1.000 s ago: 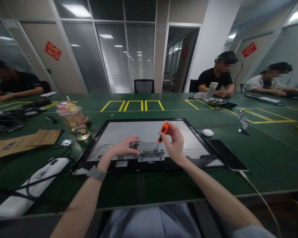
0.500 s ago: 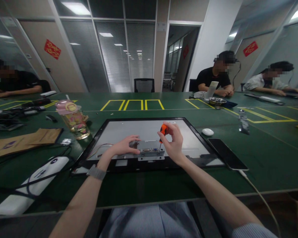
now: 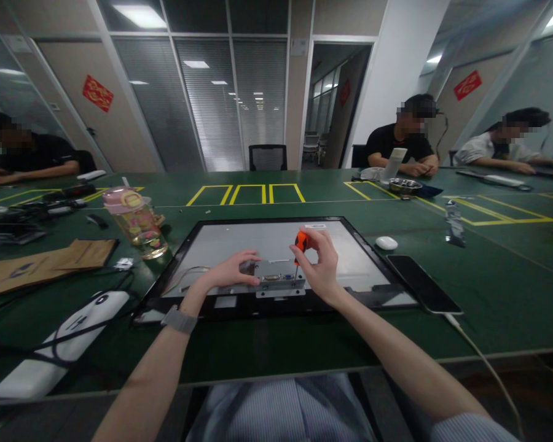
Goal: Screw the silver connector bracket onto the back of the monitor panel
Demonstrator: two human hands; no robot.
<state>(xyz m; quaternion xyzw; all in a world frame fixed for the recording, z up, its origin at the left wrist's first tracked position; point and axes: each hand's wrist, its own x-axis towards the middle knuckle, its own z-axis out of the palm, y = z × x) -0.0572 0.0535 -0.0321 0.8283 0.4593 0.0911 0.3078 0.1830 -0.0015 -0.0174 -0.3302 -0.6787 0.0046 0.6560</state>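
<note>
A flat monitor panel (image 3: 221, 242) lies face down on the green table in front of me, its grey metal back up. A small metal connector plate (image 3: 280, 283) sits near its front edge. My right hand (image 3: 320, 264) is closed round an orange-handled screwdriver (image 3: 299, 242), held upright with its tip on the plate. My left hand (image 3: 233, 271) rests on the panel just left of the plate, fingers curled and pressing down beside it. A grey band is on my left wrist.
A pink-lidded bottle (image 3: 136, 221), brown paper envelope (image 3: 41, 261) and white device with black cables (image 3: 59, 344) lie left. A white mouse (image 3: 386, 243) and black phone (image 3: 424, 283) with a cable lie right. Three people sit at the far table edges.
The screwdriver has come from tilted to upright and its tip has settled on the plate's right side. My left hand has stayed in place.
</note>
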